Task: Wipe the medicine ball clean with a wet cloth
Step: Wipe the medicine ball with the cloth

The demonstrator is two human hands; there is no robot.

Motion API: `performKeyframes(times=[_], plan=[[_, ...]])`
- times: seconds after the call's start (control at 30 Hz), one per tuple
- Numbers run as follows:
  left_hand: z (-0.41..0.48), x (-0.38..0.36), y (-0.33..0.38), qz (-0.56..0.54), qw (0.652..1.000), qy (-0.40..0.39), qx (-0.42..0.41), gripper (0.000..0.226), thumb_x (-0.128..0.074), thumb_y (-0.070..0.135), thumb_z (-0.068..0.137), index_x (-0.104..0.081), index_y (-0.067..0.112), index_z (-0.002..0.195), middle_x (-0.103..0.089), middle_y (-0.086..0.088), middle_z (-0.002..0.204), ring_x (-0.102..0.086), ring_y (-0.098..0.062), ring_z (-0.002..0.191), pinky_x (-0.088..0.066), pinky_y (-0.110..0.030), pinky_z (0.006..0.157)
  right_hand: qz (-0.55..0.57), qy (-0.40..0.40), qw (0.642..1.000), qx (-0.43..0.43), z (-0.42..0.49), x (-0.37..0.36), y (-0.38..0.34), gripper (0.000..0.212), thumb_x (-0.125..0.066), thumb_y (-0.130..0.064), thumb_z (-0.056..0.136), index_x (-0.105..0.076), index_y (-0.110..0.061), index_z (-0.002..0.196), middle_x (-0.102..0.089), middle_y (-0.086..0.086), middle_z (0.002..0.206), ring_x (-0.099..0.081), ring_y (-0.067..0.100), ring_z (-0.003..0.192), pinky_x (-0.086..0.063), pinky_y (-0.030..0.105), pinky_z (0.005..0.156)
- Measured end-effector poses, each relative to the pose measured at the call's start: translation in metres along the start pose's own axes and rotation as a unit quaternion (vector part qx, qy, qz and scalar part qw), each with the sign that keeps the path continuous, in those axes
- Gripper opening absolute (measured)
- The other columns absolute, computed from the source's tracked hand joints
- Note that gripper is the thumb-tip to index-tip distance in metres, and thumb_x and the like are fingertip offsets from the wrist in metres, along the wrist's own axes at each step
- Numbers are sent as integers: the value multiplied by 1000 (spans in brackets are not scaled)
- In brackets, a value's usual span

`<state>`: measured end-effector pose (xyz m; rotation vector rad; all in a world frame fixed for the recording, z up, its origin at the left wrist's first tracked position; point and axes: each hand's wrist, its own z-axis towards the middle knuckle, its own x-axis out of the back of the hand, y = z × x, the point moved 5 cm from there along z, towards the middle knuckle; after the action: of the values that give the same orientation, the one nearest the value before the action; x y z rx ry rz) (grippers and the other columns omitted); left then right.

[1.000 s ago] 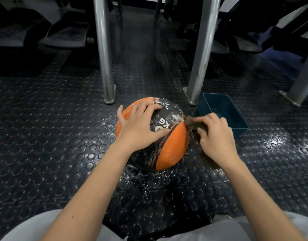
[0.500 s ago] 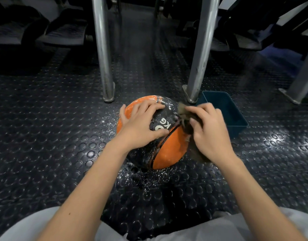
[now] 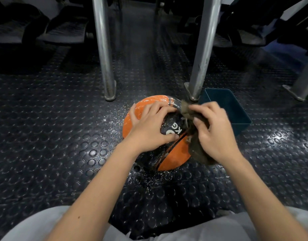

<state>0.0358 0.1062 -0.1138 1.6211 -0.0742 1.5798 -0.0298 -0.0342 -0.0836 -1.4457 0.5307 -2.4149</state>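
An orange and black medicine ball (image 3: 174, 157) with white "KG" lettering sits on the studded rubber floor, dusted with white specks. My left hand (image 3: 149, 126) lies spread over its top left, fingers and thumb pressing on the surface. My right hand (image 3: 214, 131) grips a dark wet cloth (image 3: 195, 146) against the ball's upper right side; the cloth hangs down below the palm and pokes out past the fingertips. Part of the ball's top is hidden under both hands.
A dark teal plastic tub (image 3: 236, 122) stands just right of the ball. Two metal posts (image 3: 104, 54) (image 3: 202, 54) rise from the floor behind it, and a third post foot (image 3: 299, 91) is at the far right. White specks litter the floor around the ball.
My right hand has slid the cloth up and leftward over the ball's right side toward the top. The left hand has stayed on the ball.
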Motion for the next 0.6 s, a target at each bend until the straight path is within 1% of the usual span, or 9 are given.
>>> performKeyframes(times=[0.07,0.13,0.17,0.2,0.27,0.37,0.43,0.53,0.6], plan=[[0,-1,2,-5,1000,-3,-1,65,-64,55,78,-34,42,135,-29,23,135,-13,3,132,20,-44,108,-53,-81,992,-77,-5,-13,23,34,-52,-8,93,-59,-20,124,-52,-1,112,-46,23,105,-37,28,90],[1,-1,2,-8,1000,0,-1,65,-63,54,80,-33,42,136,-28,22,136,-13,3,131,21,-42,107,-168,-119,971,-119,-6,-9,40,36,-50,-11,94,-56,-23,128,-50,2,117,-43,24,108,-39,37,88],[0,-1,2,-8,1000,0,0,65,-62,54,80,-33,42,136,-27,22,136,-13,3,131,21,-42,107,-180,-108,970,-122,-5,-5,42,36,-50,-11,94,-56,-22,128,-50,2,117,-43,24,107,-39,38,87],[0,-1,2,-8,1000,0,2,65,-62,54,80,-33,42,136,-27,22,136,-13,2,132,20,-42,108,-154,-77,978,-115,-2,0,39,35,-50,-11,94,-57,-21,127,-49,2,115,-42,24,105,-39,36,87],[1,0,-1,-5,1000,3,7,65,-63,54,80,-33,42,136,-27,22,136,-13,2,131,19,-44,109,-61,-14,996,-62,1,4,21,33,-53,-8,92,-59,-16,124,-50,1,111,-42,20,100,-33,27,83],[0,2,-4,-4,1000,10,16,66,-64,55,78,-34,42,135,-28,22,136,-15,1,132,17,-45,110,3,-25,1000,15,-4,-10,-3,31,-57,-3,89,-63,-13,118,-53,1,107,-45,18,95,-33,24,82],[1,3,-5,-11,1000,13,20,65,-64,55,78,-35,43,135,-29,22,136,-16,0,133,17,-46,110,-2,-65,998,-12,-5,-17,4,32,-56,-4,90,-62,-16,119,-53,0,109,-46,21,99,-38,32,87],[0,4,-6,-15,1000,10,23,65,-64,53,80,-34,42,136,-28,22,136,-15,1,132,17,-47,111,-160,-115,976,-93,-4,-10,32,37,-52,-8,92,-57,-21,126,-50,1,116,-43,23,106,-40,39,89],[1,4,-7,-18,1000,10,23,65,-64,53,79,-34,42,136,-28,22,135,-14,2,132,17,-47,111,-149,-68,980,-112,-1,4,35,36,-52,-8,92,-58,-19,126,-49,2,115,-42,23,105,-39,36,87]])
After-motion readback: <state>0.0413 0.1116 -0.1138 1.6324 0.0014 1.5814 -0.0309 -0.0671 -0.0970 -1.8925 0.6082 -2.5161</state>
